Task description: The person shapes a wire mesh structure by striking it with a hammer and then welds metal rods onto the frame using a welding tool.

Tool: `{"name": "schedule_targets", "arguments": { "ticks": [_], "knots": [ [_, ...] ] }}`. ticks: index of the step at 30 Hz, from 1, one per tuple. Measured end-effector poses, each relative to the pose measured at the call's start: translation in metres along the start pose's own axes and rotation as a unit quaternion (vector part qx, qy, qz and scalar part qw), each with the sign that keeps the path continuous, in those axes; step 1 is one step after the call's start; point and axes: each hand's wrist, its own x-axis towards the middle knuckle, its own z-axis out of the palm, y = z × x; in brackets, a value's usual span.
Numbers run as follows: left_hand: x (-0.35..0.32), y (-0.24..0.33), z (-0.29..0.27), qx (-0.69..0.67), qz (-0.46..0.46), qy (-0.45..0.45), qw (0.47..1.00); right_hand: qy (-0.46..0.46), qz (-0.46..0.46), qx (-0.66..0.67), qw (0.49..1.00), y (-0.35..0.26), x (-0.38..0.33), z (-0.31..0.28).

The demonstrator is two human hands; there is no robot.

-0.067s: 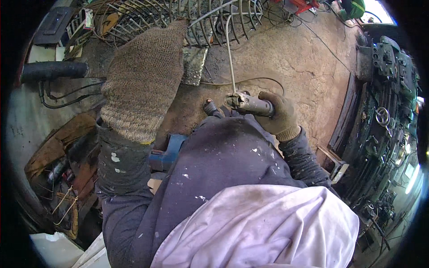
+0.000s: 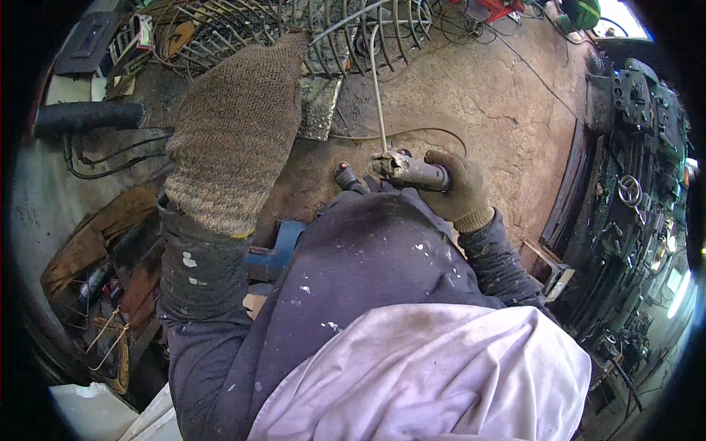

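Note:
My right hand (image 2: pixel 462 187), in a dirty knit glove, is closed round the grey handle of a welding electrode holder (image 2: pixel 415 172). A long thin rod (image 2: pixel 379 88) rises from its jaws toward curved metal bars (image 2: pixel 360 37) and bends near the top. My left hand (image 2: pixel 239 125), in a brown knit glove, is raised large in front, its tapered end beside the bars. Its fingers are not distinct under the glove. A light metal bar (image 2: pixel 349 22) starts close to that glove tip; whether the hand holds it cannot be seen.
A foil-like sheet (image 2: pixel 321 110) lies below the bars. A cable (image 2: pixel 412 132) curves over the brown floor (image 2: pixel 507 110). Dark machinery with a handwheel (image 2: pixel 629 191) lines the right side. At left are a black tube (image 2: pixel 88 117) and scrap; a blue object (image 2: pixel 276 246) sits near my legs.

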Motion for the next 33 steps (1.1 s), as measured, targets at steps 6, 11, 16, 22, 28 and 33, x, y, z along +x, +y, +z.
{"name": "schedule_targets", "arguments": {
  "ticks": [6, 11, 16, 22, 28, 33],
  "knots": [
    [0.004, 0.001, -0.002, 0.0, -0.01, -0.021, 1.0, -0.004, 0.008, 0.006, 1.0, 0.006, -0.004, 0.005],
    [0.014, 0.005, -0.009, -0.009, -0.025, -0.055, 0.998, 0.009, 0.006, 0.005, 1.0, 0.004, -0.001, 0.005],
    [0.002, -0.001, 0.003, -0.009, -0.002, 0.007, 1.0, 0.003, 0.005, 0.017, 1.0, 0.008, -0.002, 0.005],
    [0.003, 0.0, 0.001, 0.002, 0.0, -0.009, 1.0, 0.0, 0.019, -0.01, 1.0, 0.006, -0.006, 0.006],
    [0.009, 0.003, -0.01, 0.003, 0.005, -0.026, 1.0, -0.007, 0.049, -0.005, 0.999, 0.004, -0.011, 0.01],
    [0.004, 0.003, -0.003, -0.005, -0.014, -0.034, 0.999, 0.003, 0.071, 0.043, 0.997, 0.002, -0.014, 0.016]
  ]
}}
